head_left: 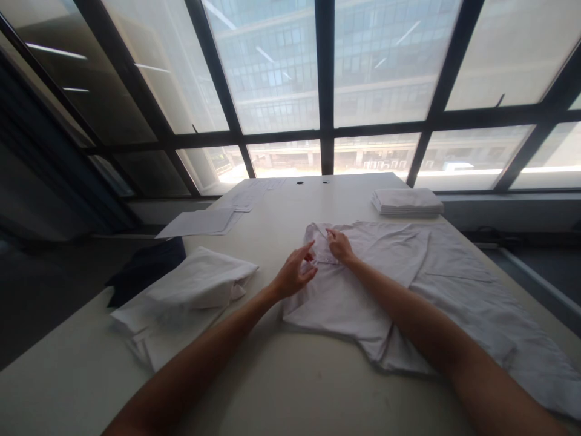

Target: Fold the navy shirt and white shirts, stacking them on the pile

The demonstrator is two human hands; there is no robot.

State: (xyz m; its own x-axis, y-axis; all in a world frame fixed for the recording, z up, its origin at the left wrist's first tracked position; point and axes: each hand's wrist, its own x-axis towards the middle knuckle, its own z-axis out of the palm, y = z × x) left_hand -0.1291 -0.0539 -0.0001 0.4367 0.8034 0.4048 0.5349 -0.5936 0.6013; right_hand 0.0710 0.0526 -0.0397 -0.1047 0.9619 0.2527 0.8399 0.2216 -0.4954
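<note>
A white garment point(363, 303), like a shirt or coat, lies spread and wrinkled on the white table point(272, 375), reaching toward the right edge. My right hand point(339, 245) is closed on its cloth near the narrower left end, fingertips pinched at a fold. Beside it, my left hand point(296, 274) is open, thumb and fingers apart, at the garment's left edge. Whether its fingertips touch the cloth I cannot tell. My right forearm crosses over the garment and hides part of it.
A loosely bundled white cloth point(200, 281) lies at the left, with a dark cloth point(149, 269) behind it at the table edge. Paper sheets point(197, 222) lie farther back. A neat stack of folded white cloth point(407, 201) sits at the far right. Large windows point(281, 66) stand beyond.
</note>
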